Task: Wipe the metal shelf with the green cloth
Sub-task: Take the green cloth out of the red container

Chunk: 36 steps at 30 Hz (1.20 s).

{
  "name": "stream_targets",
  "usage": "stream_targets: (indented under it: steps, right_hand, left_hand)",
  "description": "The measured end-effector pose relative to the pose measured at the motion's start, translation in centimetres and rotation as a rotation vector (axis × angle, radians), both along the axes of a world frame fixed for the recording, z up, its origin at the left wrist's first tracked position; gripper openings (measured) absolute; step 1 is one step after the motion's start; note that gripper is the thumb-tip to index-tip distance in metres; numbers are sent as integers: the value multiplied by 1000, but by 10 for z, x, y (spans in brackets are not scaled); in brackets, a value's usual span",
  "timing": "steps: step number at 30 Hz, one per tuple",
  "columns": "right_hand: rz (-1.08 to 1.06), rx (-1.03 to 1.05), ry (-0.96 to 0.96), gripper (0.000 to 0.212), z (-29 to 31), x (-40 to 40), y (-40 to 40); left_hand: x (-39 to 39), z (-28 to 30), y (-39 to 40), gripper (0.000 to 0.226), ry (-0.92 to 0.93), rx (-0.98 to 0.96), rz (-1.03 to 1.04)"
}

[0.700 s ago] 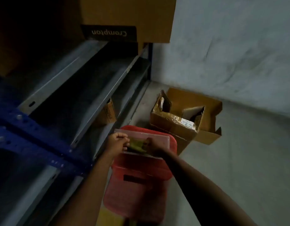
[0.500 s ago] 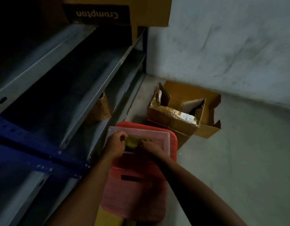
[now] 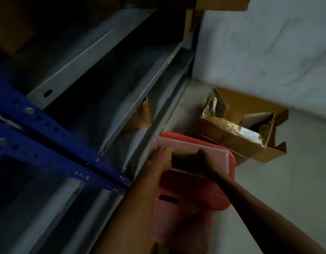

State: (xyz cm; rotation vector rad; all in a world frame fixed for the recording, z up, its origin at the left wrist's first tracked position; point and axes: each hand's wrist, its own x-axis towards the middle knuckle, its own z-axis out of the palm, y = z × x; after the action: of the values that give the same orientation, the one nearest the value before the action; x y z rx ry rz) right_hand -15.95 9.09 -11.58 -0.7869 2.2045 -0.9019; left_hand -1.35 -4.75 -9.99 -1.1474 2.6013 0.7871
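The green cloth (image 3: 184,155) is bunched between my two hands, just above a clear plastic box (image 3: 209,153) that rests on a red stool (image 3: 195,195). My left hand (image 3: 161,157) grips its left end and my right hand (image 3: 206,160) grips its right end. Most of the cloth is hidden in shadow and behind my fingers. The grey metal shelf (image 3: 132,99) rises in several tiers to the left, with a blue upright (image 3: 48,138) crossing in front.
A small cardboard box (image 3: 143,115) stands on a lower tier. Open cardboard boxes (image 3: 237,129) lie on the concrete floor right of the stool, by the white wall (image 3: 268,48). A large carton (image 3: 219,2) sits on the top tier.
The view has tilted and shifted, so the shelf looks closer and the top carton has slid upward out of frame. Both hands stay at the cloth over the plastic box.
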Motion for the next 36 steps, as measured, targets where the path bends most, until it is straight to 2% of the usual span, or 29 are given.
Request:
stream_targets:
  steps: [2, 5, 6, 9, 11, 14, 17, 21, 24, 26, 28, 30, 32, 34, 36]
  right_hand:
    - [21, -15, 176, 25, -3, -6, 0]
    - [151, -14, 273, 15, 6, -3, -5]
    - [183, -31, 308, 19, 8, -3, -5]
    - [142, -113, 403, 29, 16, -1, -1]
    - [89, -155, 458, 18, 20, 2, 1]
    - [59, -228, 353, 12, 32, 6, 0]
    - [-1, -279, 75, 14, 41, -1, 3]
    - [8, -379, -224, 38, 75, -16, 11]
    - [-29, -391, -552, 53, 104, -22, 14]
    - [35, -377, -768, 69, 119, -24, 14]
    - [126, -400, -944, 68, 138, -20, 14]
    - [191, -398, -998, 57, 159, -13, 14]
    - [224, -364, -961, 45, 181, -4, 14]
    - [248, -318, -920, 36, 202, 5, 14]
    - [261, -284, -848, 26, 220, 13, 13]
  left_hand:
    - [-1, -1, -1, 36, 68, -14, 42]
    - [-5, 1, -5, 22, 202, -10, 154]
    - [-6, 3, -3, 21, 265, -15, 176]
    - [-9, 10, 4, 16, 402, 19, 224]
    - [-11, 13, 7, 14, 503, 56, 239]
    - [-14, 25, 9, 13, 603, 135, 296]
    - [-12, 46, 9, 17, 740, 323, 408]
    - [1, 77, 13, 18, 868, 621, 569]
    - [10, 100, 25, 15, 961, 797, 658]
    - [17, 114, 32, 30, 1003, 866, 751]
    - [25, 130, 40, 39, 1080, 1001, 809]
    - [35, 149, 51, 36, 1145, 1157, 819]
    - [44, 166, 64, 39, 1159, 1230, 801]
    - [53, 179, 73, 40, 1175, 1211, 779]
    - [61, 195, 78, 33, 1189, 1097, 804]
